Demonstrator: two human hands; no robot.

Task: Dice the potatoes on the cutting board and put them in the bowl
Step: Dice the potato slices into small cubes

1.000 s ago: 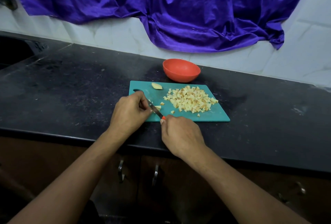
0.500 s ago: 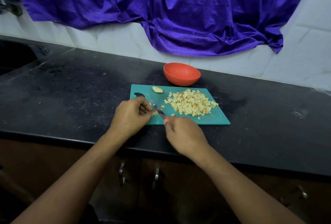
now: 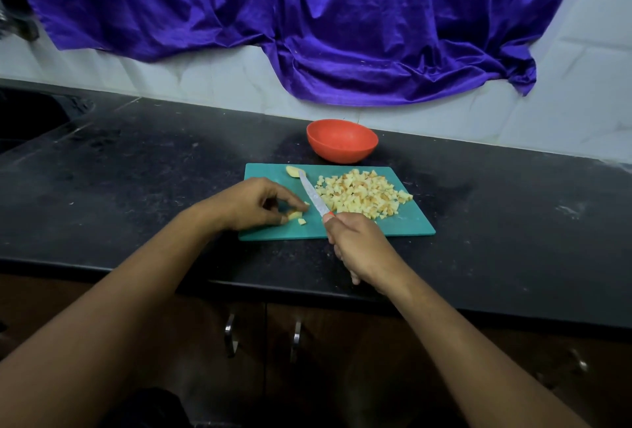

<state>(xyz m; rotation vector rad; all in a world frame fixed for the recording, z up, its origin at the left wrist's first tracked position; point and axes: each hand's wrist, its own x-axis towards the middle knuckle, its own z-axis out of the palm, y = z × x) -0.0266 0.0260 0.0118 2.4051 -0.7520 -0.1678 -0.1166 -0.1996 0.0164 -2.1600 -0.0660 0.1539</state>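
Setting: one black stone surface seen from above, with a white tiled wall behind it and one purple cloth draped down the wall.
Cutting board: one teal cutting board, lying flat near the front edge of the surface.
Bowl: one orange-red bowl, upright on the surface just behind the far edge of the cutting board and not touching it.
Diced potatoes: one loose heap of diced potatoes on the right half of the cutting board – too many cubes to count.
Larger piece: one uncut potato chunk at the far left of the cutting board, next to the tip of the knife.
Small pieces: two by the left fingertips – one small potato piece and one loose cube just beside it, both on the cutting board.
Left hand: the left hand rests over the near left part of the cutting board, fingers curled, thumb and fingertips pinching the small potato piece.
Right hand: the right hand is wrapped round the orange handle of the knife at the near edge of the cutting board.
Knife: one knife, blade pointing away from the person, slanting up and to the left between the left hand and the diced potatoes.
Cabinets: dark wooden doors below the surface, with two metal handles side by side.
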